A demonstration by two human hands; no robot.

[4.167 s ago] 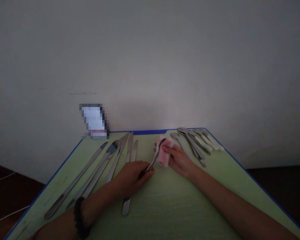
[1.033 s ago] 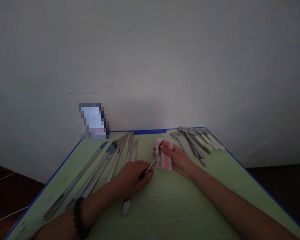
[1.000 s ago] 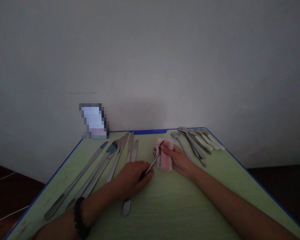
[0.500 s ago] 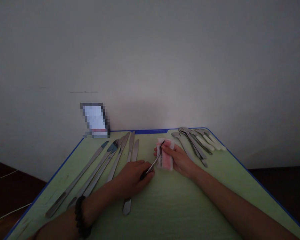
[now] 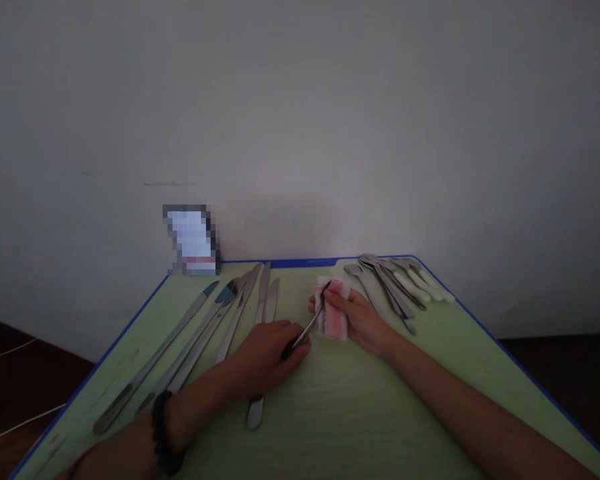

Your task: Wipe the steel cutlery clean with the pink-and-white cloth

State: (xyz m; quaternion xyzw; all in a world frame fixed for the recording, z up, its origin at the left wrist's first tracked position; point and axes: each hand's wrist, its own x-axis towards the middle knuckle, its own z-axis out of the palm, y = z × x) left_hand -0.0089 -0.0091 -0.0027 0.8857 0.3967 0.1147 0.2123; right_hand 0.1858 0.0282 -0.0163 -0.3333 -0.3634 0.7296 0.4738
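My left hand (image 5: 265,350) rests on the green table (image 5: 340,413) with its fingers pinched round the handle of a thin metal utensil (image 5: 311,320). The utensil slants up and to the right, and its far end lies inside a folded pink and white cloth (image 5: 334,319). My right hand (image 5: 363,319) is closed round that cloth and presses it against the utensil's tip. I cannot make out what kind of utensil it is, since the cloth hides its head.
Several long table knives (image 5: 215,327) lie fanned out on the left half of the table, one partly under my left hand. Several spoons (image 5: 395,283), some white-handled, lie at the back right. A blurred-out small object (image 5: 193,240) stands at the back left against the wall.
The cloth in my right hand has shifted a little along the utensil's end. My left hand has kept its grip in the same place.
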